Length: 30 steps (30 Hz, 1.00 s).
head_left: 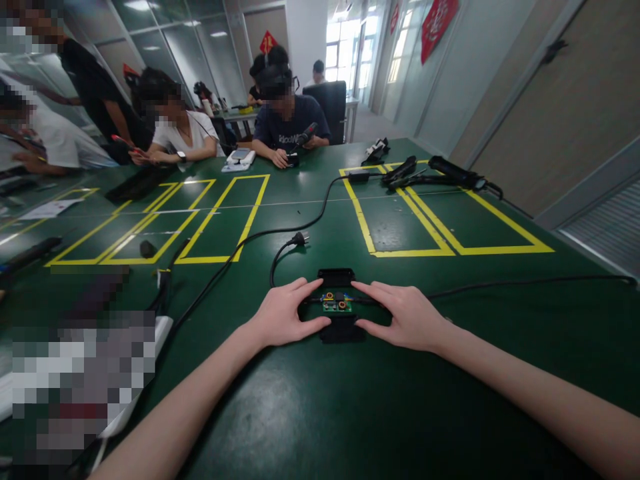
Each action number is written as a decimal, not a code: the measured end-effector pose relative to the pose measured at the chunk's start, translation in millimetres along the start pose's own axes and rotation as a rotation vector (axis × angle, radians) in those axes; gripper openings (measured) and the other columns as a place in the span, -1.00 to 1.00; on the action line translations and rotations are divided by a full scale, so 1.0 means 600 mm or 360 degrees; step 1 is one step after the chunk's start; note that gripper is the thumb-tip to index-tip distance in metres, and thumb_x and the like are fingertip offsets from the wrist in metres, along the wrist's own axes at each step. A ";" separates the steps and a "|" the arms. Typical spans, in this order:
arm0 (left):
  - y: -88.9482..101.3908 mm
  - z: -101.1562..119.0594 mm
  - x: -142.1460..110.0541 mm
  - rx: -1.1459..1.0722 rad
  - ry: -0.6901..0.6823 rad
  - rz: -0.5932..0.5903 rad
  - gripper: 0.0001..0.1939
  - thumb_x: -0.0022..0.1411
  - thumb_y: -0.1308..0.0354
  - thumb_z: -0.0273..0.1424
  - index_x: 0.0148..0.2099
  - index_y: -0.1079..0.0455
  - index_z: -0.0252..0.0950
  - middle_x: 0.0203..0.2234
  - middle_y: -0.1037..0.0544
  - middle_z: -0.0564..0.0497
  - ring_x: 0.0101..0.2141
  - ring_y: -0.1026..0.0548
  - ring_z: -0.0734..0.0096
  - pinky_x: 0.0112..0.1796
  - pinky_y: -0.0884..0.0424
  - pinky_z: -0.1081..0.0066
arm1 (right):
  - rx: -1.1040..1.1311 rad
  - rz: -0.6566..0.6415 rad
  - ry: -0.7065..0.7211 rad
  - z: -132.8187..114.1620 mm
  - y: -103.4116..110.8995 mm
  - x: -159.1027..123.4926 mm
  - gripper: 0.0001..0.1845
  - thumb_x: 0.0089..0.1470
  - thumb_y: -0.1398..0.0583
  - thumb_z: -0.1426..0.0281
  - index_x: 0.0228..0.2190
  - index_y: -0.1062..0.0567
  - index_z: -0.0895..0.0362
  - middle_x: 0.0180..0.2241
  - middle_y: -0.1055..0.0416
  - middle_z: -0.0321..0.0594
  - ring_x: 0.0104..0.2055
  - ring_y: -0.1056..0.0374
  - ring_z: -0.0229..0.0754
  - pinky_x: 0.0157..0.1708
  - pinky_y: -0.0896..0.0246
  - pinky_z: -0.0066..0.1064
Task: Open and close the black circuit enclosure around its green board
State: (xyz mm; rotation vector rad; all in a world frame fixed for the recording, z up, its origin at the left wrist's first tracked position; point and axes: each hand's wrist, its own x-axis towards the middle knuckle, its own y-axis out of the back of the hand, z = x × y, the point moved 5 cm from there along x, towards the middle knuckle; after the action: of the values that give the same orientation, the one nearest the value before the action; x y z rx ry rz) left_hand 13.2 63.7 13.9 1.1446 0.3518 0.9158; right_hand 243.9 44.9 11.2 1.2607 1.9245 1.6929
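Note:
A small green circuit board with copper-wound coils lies in front of me, cables joined at its left and right ends. One black casing half sits just beyond the board, and another black casing half is on the near side. From the left, my left hand has its index finger and thumb stretched apart, the tips at the edges of the two casing halves. My right hand mirrors it from the other side, thumb and index finger also spread. Whether the fingertips press on the casing is hard to tell.
A black cable with a plug curls left of the board; another cable runs right. Yellow tape outlines mark the green table. Black tools lie at the far right. A person works opposite. A pixelated area covers the near left.

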 end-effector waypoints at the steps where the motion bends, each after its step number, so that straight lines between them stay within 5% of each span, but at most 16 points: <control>1: -0.002 0.000 0.001 0.0001 0.0015 0.0009 -0.31 0.32 -0.25 -0.03 0.35 -0.36 -0.32 -0.18 -0.56 -0.07 -0.26 -0.61 0.22 -0.19 -0.56 0.28 | -0.0008 0.0005 -0.0002 0.000 0.000 0.000 -0.38 0.24 -0.25 0.13 0.23 -0.45 0.18 -0.17 -0.63 -0.06 -0.28 -0.59 -0.07 -0.34 -0.48 -0.30; 6: -0.006 0.003 0.005 0.0040 0.0028 0.0110 -0.41 0.37 -0.21 -0.10 0.32 -0.39 -0.28 -0.14 -0.57 -0.10 -0.14 -0.61 0.17 -0.10 -0.56 0.26 | -0.0083 0.0048 -0.0036 0.005 -0.001 -0.002 -0.39 0.26 -0.22 0.15 0.22 -0.46 0.21 -0.21 -0.62 -0.06 -0.30 -0.59 -0.05 -0.36 -0.47 -0.29; 15: -0.005 0.005 0.007 -0.0025 0.0066 0.0116 -0.43 0.41 -0.16 -0.11 0.33 -0.38 -0.30 -0.20 -0.56 -0.07 -0.22 -0.58 0.22 -0.13 -0.55 0.27 | -0.0062 0.0059 -0.0088 0.009 -0.002 -0.003 -0.47 0.32 -0.15 0.17 0.20 -0.47 0.16 -0.21 -0.63 -0.07 -0.31 -0.57 -0.07 -0.35 -0.45 -0.31; 21: -0.005 0.000 0.007 -0.0159 0.0061 0.0096 -0.53 0.43 -0.08 -0.38 0.34 -0.35 -0.26 -0.19 -0.54 -0.05 -0.24 -0.54 0.30 -0.14 -0.52 0.31 | -0.0039 0.0136 -0.0090 0.013 0.003 -0.003 -0.58 0.37 -0.06 0.27 0.12 -0.49 0.16 -0.23 -0.62 -0.10 -0.41 -0.53 -0.13 -0.46 -0.37 -0.37; 30: -0.001 -0.003 0.009 -0.0130 0.0063 0.0233 -0.82 0.49 -0.05 -0.38 -0.07 -0.47 -0.27 -0.24 -0.54 -0.06 -0.23 -0.52 0.27 -0.11 -0.50 0.28 | -0.0030 0.0155 -0.0085 0.019 0.003 -0.001 -0.72 0.40 -0.05 0.31 -0.17 -0.53 0.13 -0.30 -0.60 -0.11 -0.41 -0.53 -0.13 -0.43 -0.36 -0.37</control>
State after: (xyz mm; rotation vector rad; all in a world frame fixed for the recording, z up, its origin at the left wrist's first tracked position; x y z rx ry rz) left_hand 15.6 68.7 13.5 1.0890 0.2629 1.0733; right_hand 252.8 51.6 9.3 1.3989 1.8402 1.7013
